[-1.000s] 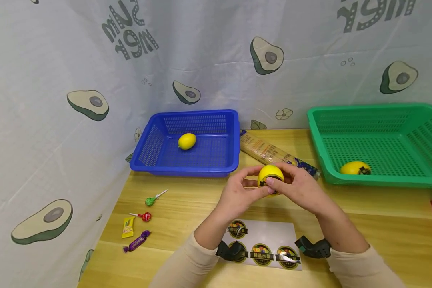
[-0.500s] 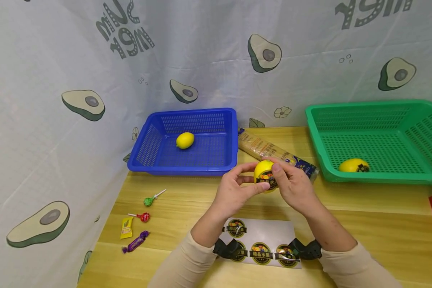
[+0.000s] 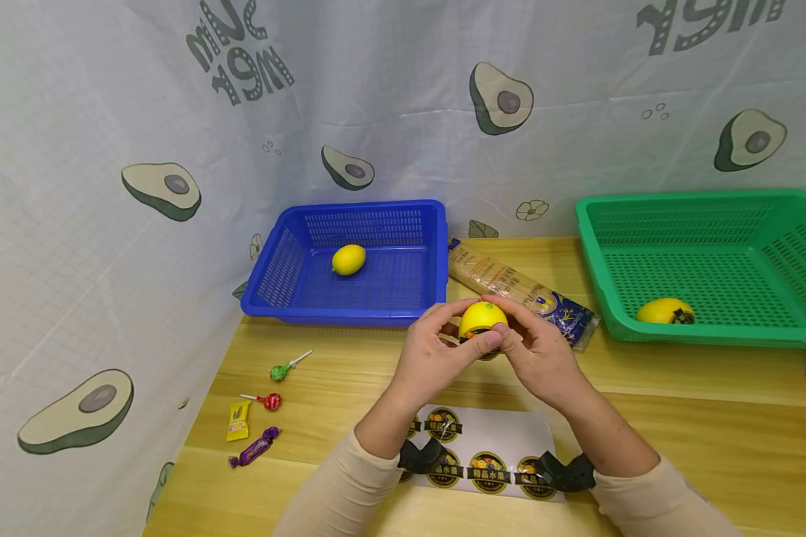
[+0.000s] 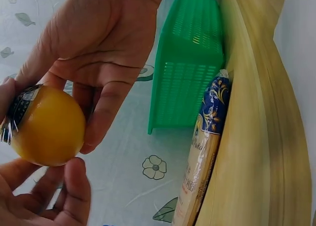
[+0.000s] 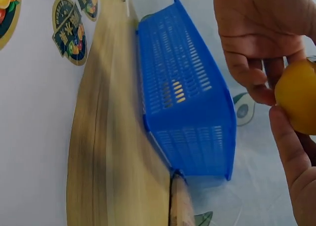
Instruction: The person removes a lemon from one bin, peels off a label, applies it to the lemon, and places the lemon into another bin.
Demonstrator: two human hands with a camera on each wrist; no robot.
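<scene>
Both hands hold one yellow lemon above the wooden table, in front of the blue basket. My left hand grips it from the left and my right hand from the right. Both thumbs meet on a dark round sticker low on the lemon's near side. In the left wrist view the lemon shows the sticker at its left edge, between fingers of both hands. In the right wrist view the lemon sits between fingertips.
A sticker sheet lies under my wrists. Another lemon is in the blue basket. A stickered lemon lies in the green basket. A noodle packet lies between the baskets. Candies and lollipops lie at the left.
The lemon has turned in my hands, so its sticker moved from facing me to low on the fruit. Both hands drifted slightly left, still holding it.
</scene>
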